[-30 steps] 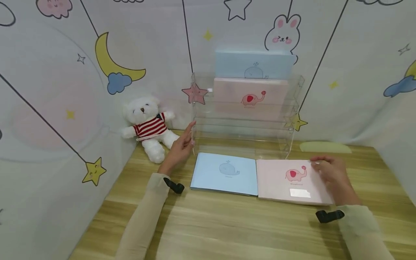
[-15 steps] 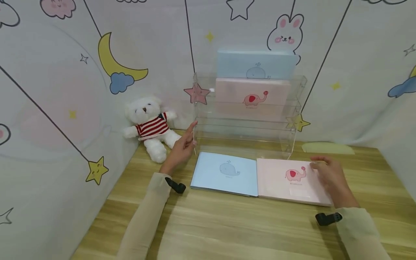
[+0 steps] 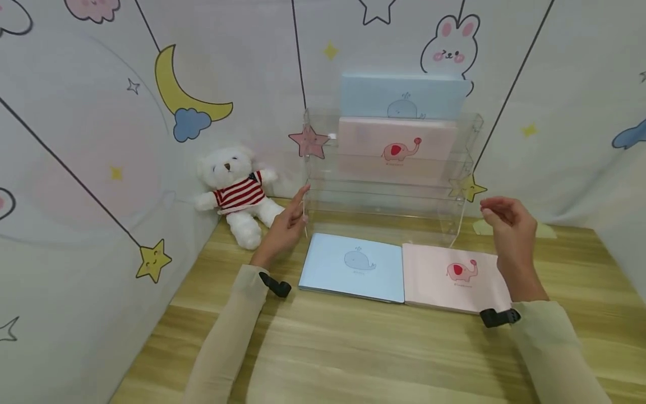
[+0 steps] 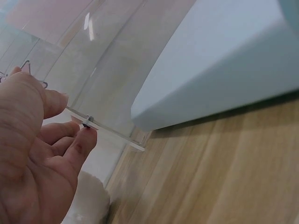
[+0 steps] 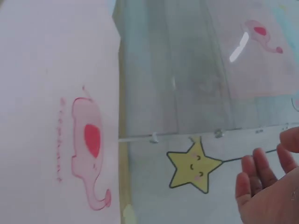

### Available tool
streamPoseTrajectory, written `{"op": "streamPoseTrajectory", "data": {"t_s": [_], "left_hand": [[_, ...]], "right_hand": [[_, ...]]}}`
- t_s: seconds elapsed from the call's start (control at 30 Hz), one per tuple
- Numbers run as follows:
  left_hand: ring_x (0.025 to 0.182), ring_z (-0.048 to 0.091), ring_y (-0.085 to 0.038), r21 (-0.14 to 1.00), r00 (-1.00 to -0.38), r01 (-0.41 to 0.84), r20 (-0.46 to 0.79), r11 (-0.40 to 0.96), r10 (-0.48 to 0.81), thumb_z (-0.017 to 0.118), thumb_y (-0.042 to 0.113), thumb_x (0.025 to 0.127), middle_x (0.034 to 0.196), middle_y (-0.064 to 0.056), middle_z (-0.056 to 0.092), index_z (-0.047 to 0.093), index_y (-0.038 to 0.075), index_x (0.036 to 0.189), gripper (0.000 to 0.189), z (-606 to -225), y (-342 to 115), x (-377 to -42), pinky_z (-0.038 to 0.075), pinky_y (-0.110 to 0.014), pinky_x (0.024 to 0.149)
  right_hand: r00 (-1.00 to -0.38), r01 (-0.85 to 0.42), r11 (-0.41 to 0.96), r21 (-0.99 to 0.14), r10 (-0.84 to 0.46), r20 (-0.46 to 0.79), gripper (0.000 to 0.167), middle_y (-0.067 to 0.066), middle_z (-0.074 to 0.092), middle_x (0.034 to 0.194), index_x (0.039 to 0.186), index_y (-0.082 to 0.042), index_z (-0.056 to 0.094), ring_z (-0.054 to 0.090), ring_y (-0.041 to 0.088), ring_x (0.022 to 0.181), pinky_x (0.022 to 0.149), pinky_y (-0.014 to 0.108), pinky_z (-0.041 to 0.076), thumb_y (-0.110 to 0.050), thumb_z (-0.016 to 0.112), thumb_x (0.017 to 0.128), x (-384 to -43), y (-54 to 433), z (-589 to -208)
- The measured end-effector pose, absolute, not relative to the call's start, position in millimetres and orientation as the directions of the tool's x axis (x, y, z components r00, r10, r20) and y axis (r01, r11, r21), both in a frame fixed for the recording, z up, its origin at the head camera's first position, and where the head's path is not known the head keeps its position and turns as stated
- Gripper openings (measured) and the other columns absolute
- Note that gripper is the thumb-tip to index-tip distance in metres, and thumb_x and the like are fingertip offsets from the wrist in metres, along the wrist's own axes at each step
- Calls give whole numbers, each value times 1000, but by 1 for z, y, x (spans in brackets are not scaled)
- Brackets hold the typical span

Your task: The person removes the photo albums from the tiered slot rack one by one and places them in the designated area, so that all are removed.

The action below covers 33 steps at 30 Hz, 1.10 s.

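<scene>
A clear acrylic tiered rack (image 3: 378, 196) stands at the back, holding a pink elephant booklet (image 3: 368, 146) below a blue whale booklet (image 3: 363, 95). My left hand (image 3: 284, 231) grips the rack's left side; in the left wrist view, thumb and fingers lie around the side panel's edge (image 4: 110, 132) near a small fastener. In front of the rack, a second blue whale booklet (image 3: 328, 266) lies flat, side by side with a second pink elephant booklet (image 3: 429, 278). Raised over the pink one's right end, near the rack's right side, my right hand (image 3: 518, 247) has relaxed fingers and holds nothing.
A white teddy bear (image 3: 234, 193) in a striped shirt sits left of the rack. Behind the rack hangs a patterned cloth (image 3: 252, 56). A pale green flat piece (image 3: 546, 230) lies at the table's back right, partly behind the right hand.
My right hand has left the pink booklet on the table and risen toward the rack's right side. The left hand stays at the rack's left side.
</scene>
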<state>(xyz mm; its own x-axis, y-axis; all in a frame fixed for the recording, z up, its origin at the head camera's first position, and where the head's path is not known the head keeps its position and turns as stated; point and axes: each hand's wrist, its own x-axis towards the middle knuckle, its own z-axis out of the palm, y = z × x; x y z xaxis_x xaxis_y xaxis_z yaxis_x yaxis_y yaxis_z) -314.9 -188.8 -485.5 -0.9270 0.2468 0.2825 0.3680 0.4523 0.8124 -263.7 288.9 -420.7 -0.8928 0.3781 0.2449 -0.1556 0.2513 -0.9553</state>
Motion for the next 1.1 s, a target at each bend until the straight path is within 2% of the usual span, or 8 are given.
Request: {"op": "streamPoseTrajectory", "data": {"t_s": [0.17, 0.4, 0.43, 0.53, 0.6, 0.83, 0.97, 1.1], "left_hand": [[58, 33, -10, 812, -930, 358, 267, 460, 254, 55, 18, 112, 76, -2, 46, 21, 58, 167, 76, -483, -190, -314, 41, -32, 61], [56, 31, -12, 808, -925, 370, 276, 458, 260, 55, 16, 112, 68, 2, 28, 21, 57, 167, 77, -483, -190, -313, 38, -31, 59], [59, 41, -12, 805, -924, 374, 278, 460, 263, 55, 16, 112, 68, -1, 41, 20, 57, 167, 77, -483, -190, -313, 42, -31, 62], [89, 73, -25, 806, -922, 375, 273, 459, 273, 54, 15, 112, 121, -20, 76, 18, 59, 167, 78, -482, -190, -314, 53, -39, 80], [121, 73, -35, 808, -921, 375, 271, 454, 279, 53, 16, 113, 160, -23, 54, 17, 59, 167, 78, -482, -190, -314, 54, -47, 95], [147, 54, -40, 825, -928, 349, 239, 444, 285, 52, 16, 113, 169, -23, 39, 17, 58, 167, 77, -477, -190, -312, 46, -64, 116], [147, 54, -40, 823, -929, 346, 236, 450, 284, 53, 17, 113, 168, -23, 39, 18, 56, 168, 76, -478, -190, -313, 47, -64, 116], [77, 69, -24, 804, -928, 359, 254, 474, 273, 53, 20, 113, 111, -27, 71, 18, 57, 168, 75, -482, -190, -315, 56, -47, 84]], "right_hand": [[-849, -415, 68, -907, 328, 413, 32, -4, 73, 123, 134, -2, 66, 65, 13, 119, 99, 10, 50, 1, 65, 103, -270, 277, -410], [-825, -512, 23, -859, 264, 499, 40, 5, 70, 136, 141, -2, 62, 61, 23, 129, 101, 17, 49, 5, 64, 102, -278, 265, -399], [-824, -516, 31, -856, 256, 505, 41, 7, 69, 138, 142, -3, 61, 60, 23, 131, 103, 16, 49, 5, 64, 102, -279, 264, -398], [-821, -526, 55, -849, 229, 523, 44, 10, 65, 146, 146, -5, 59, 57, 24, 137, 108, 16, 47, 3, 63, 103, -280, 261, -393], [-821, -529, 75, -845, 209, 532, 46, 12, 62, 151, 149, -7, 56, 54, 25, 142, 112, 17, 45, 2, 63, 104, -282, 260, -390], [-848, -492, 153, -857, 139, 512, 57, 12, 51, 164, 158, -14, 46, 45, 25, 153, 126, 27, 35, -4, 64, 105, -292, 255, -376], [-862, -482, 125, -867, 107, 495, 60, 14, 47, 165, 160, -14, 43, 42, 29, 156, 133, 32, 30, -3, 63, 105, -297, 249, -370], [-867, -479, 122, -869, 93, 490, 62, 15, 45, 167, 162, -13, 41, 41, 29, 158, 133, 32, 29, -2, 63, 104, -302, 244, -363]]}}
